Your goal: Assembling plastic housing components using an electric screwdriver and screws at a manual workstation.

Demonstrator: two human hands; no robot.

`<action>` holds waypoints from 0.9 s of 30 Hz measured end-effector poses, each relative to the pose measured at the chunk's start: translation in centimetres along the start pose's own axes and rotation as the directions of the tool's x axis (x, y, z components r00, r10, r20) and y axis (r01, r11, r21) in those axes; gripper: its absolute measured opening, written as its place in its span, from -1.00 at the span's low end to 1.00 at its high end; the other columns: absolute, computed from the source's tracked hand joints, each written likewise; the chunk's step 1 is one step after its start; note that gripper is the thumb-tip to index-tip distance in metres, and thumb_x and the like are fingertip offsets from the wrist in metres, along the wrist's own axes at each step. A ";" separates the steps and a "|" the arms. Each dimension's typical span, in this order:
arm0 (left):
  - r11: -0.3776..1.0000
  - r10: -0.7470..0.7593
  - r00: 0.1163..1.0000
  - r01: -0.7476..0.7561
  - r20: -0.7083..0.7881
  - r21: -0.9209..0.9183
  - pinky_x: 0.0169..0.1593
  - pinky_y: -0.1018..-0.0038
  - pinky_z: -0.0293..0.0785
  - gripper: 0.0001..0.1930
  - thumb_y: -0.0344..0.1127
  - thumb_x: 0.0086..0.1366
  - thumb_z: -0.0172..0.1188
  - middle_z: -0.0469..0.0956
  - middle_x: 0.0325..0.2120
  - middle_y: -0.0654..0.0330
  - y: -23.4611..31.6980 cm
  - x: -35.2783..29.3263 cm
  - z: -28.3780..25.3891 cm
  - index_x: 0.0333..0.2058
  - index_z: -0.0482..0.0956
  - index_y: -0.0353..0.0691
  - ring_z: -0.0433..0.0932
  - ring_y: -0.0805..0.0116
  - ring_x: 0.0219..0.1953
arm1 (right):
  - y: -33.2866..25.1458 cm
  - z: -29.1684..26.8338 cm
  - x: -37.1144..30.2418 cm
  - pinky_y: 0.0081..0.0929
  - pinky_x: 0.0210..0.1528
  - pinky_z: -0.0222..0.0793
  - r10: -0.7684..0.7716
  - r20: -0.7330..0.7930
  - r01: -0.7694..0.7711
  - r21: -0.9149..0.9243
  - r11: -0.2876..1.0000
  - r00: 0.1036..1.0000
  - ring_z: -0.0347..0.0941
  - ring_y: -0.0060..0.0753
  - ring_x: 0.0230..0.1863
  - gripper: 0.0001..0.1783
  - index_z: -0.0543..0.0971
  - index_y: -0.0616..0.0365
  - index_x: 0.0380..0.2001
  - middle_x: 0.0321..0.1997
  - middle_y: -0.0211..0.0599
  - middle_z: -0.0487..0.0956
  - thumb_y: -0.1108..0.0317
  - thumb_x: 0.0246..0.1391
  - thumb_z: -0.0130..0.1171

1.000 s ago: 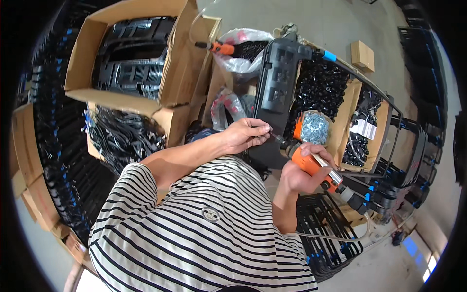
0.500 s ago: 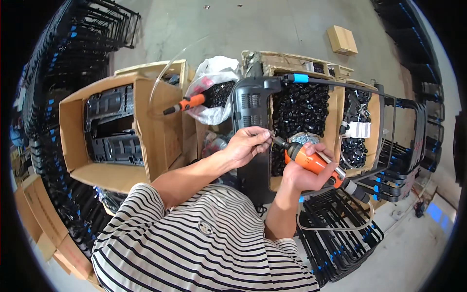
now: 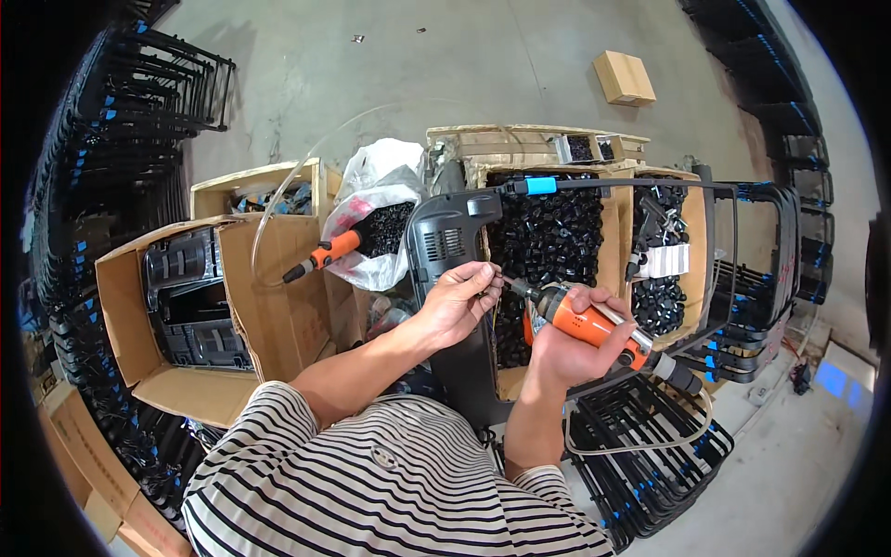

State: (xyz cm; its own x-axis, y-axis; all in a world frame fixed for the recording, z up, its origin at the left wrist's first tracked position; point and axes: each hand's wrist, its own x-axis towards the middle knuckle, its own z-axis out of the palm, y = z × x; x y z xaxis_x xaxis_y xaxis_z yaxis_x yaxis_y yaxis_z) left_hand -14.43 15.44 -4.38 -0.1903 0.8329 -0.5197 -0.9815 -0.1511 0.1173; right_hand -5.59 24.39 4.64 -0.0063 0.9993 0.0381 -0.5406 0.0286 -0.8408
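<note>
My right hand (image 3: 580, 348) is wrapped round an orange air screwdriver (image 3: 583, 321), whose bit points left. At the bit's tip, the fingertips of my left hand (image 3: 458, 304) are pinched together; whatever sits between them is too small to make out. Both hands are above a black plastic cover with vent slots (image 3: 446, 243), joined to a black tubular frame (image 3: 640, 182) with blue tape (image 3: 541, 186) on it. Under the frame stands a carton of small black plastic parts (image 3: 548, 227), partly hidden by my right hand and the tool.
A second orange screwdriver (image 3: 322, 255) hangs from a clear hose at the left. Beside it are an open carton (image 3: 288, 297) with black plastic covers and a white bag (image 3: 376, 167) of small black parts. Stacked black frames (image 3: 650, 446) stand at the lower right.
The view has shifted, so the cartons and bag appear lower and slightly further left. My hands keep the same hold, left fingertips at the screwdriver's bit.
</note>
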 end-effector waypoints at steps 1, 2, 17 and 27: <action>1.000 -0.003 1.000 0.003 -0.001 -0.011 -0.26 0.60 0.44 -0.82 -0.31 0.29 0.20 0.55 -0.41 0.23 0.0 0.2 0.0 -0.25 0.57 -0.31 0.46 0.48 -0.39 | 0.1 0.0 0.2 -0.38 -0.30 0.31 -0.002 -0.001 0.002 0.004 1.000 1.000 0.33 -0.39 -0.46 -0.57 0.44 0.15 -0.28 -0.37 -0.22 0.48 -0.05 0.19 -0.03; 1.000 -0.005 1.000 0.005 -0.002 -0.021 -0.26 0.60 0.44 -0.82 -0.30 0.30 0.19 0.54 -0.41 0.23 0.0 0.4 0.0 -0.25 0.56 -0.30 0.45 0.48 -0.39 | 0.2 0.1 0.3 -0.38 -0.30 0.31 0.001 -0.005 -0.001 0.005 1.000 1.000 0.33 -0.39 -0.46 -0.58 0.44 0.14 -0.29 -0.36 -0.21 0.48 -0.04 0.19 -0.03; 0.998 -0.017 0.997 0.020 -0.071 0.052 -0.34 0.63 0.38 -0.82 -0.24 0.30 0.20 0.50 -0.47 0.30 0.5 3.0 1.6 -0.30 0.56 -0.25 0.39 0.53 -0.46 | 1.6 -0.1 2.6 -0.36 -0.31 0.32 -0.061 0.105 0.062 -0.004 0.998 0.993 0.39 -0.34 -0.44 -0.61 0.42 0.15 -0.26 -0.35 -0.17 0.51 0.00 0.21 -0.04; 0.999 -0.032 0.999 0.032 -0.017 -0.012 -0.42 0.65 0.38 -0.82 -0.24 0.29 0.21 0.52 -0.48 0.31 0.1 3.4 1.0 -0.32 0.57 -0.26 0.41 0.55 -0.49 | 3.7 0.6 2.6 -0.34 -0.25 0.31 -0.034 0.145 0.025 0.063 0.998 0.989 0.36 -0.38 -0.46 -0.61 0.44 0.18 -0.25 -0.34 -0.14 0.52 0.03 0.26 -0.08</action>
State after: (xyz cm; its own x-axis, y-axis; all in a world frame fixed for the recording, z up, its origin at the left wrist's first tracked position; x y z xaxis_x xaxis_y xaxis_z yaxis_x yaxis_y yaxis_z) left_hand -15.18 18.76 -5.30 -0.1594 0.8283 -0.5372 -0.9872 -0.1312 0.0905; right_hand -8.07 27.06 1.95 -0.1103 0.9833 0.1445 -0.5926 0.0517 -0.8039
